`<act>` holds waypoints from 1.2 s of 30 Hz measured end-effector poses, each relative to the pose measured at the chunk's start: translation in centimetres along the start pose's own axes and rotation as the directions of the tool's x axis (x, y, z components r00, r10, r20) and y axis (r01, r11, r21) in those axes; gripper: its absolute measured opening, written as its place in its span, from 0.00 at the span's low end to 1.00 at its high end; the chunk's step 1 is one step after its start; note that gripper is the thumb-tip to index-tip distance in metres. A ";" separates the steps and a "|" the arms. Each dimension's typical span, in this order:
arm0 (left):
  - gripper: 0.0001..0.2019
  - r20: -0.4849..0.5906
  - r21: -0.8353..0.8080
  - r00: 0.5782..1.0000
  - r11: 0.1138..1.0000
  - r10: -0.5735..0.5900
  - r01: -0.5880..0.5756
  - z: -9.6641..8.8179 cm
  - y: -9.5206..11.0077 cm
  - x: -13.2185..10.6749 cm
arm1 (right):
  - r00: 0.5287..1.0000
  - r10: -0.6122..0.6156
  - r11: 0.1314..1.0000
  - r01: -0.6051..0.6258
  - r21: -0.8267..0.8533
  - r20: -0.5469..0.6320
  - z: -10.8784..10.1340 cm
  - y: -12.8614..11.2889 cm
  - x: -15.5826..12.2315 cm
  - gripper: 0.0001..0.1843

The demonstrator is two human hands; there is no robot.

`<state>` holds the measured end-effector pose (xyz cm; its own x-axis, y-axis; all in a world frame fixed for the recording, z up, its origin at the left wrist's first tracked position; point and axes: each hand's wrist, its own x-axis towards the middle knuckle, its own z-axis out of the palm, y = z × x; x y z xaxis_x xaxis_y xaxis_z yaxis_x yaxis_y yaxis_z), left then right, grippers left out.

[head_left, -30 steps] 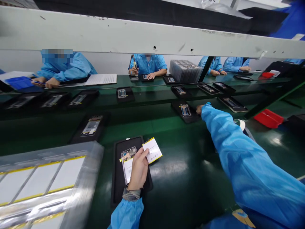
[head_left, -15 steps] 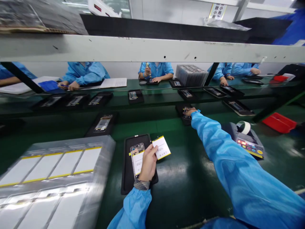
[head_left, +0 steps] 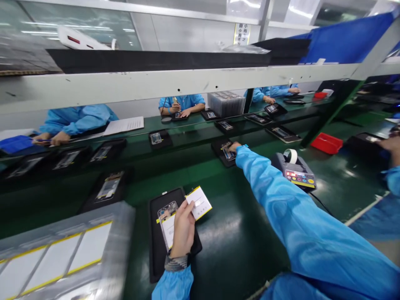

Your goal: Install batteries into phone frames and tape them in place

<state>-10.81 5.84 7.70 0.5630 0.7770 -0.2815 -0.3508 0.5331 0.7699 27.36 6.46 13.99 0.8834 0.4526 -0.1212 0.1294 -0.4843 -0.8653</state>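
My left hand (head_left: 183,229) pinches a flat white phone battery (head_left: 199,203) with yellow edges between thumb and fingers. Under that hand lies a black tray (head_left: 156,254) bearing an opened phone (head_left: 168,212) with a white battery in it, partly hidden by the hand. Stretched out to the far right, my right hand (head_left: 233,147) has its bent fingers on the right edge of an opened phone frame (head_left: 228,153) in another black tray (head_left: 218,146). Its fingertips are small and partly hidden.
A clear plastic tray of batteries (head_left: 120,233) sits at the lower left. A tape dispenser (head_left: 295,168) stands right of my right arm, a red bin (head_left: 326,143) beyond it. Co-workers in blue sleeves (head_left: 183,102) sit across the bench. A shelf beam (head_left: 193,83) runs overhead.
The view has swung to the right and tilted. My left hand keeps the battery above the near tray. My right hand has shifted slightly right on the far phone frame, showing more of it.
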 end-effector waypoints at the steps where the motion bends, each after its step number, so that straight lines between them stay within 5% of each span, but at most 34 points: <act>1: 0.20 0.001 0.011 1.000 1.000 0.001 -0.001 0.0 0.0 -0.1 | 0.999 0.051 0.998 -0.051 0.031 -0.001 0.1 0.3 -0.2 0.16; 6: 0.24 -0.023 0.093 1.000 0.996 0.001 0.002 0.0 0.1 -0.1 | 0.976 0.215 0.959 -0.216 0.184 0.026 0.3 1.1 -1.9 0.16; 10: 0.26 -0.039 0.163 0.999 0.987 0.023 -0.016 -0.1 0.1 -0.1 | 0.982 0.173 0.921 -0.190 0.341 0.081 0.3 2.0 -5.6 0.03; 14: 0.29 -0.049 0.218 0.996 0.974 0.073 -0.061 0.2 0.3 -0.3 | 0.964 0.092 0.880 -0.195 0.432 0.248 1.1 4.3 -11.6 0.08; 22: 0.30 -0.010 0.306 0.997 0.950 0.072 -0.066 0.8 -0.6 -1.1 | 0.779 0.047 0.798 -0.406 0.446 0.625 3.3 9.1 -21.9 0.22; 27: 0.27 0.030 0.384 1.000 0.923 0.007 -0.017 0.8 -0.8 -1.3 | 0.708 0.014 0.797 -0.435 0.420 0.706 3.8 9.7 -23.6 0.25; 36: 0.32 0.001 0.416 0.999 0.908 -0.052 0.047 1.3 -1.4 -1.7 | 0.711 -0.062 0.768 -0.413 0.489 0.700 3.9 9.9 -24.2 0.23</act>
<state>-10.34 3.31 7.84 0.5808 0.7482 -0.3207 0.0190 0.3814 0.9242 5.50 -6.33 6.48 0.3052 0.8763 -0.3727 -0.4857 -0.1934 -0.8525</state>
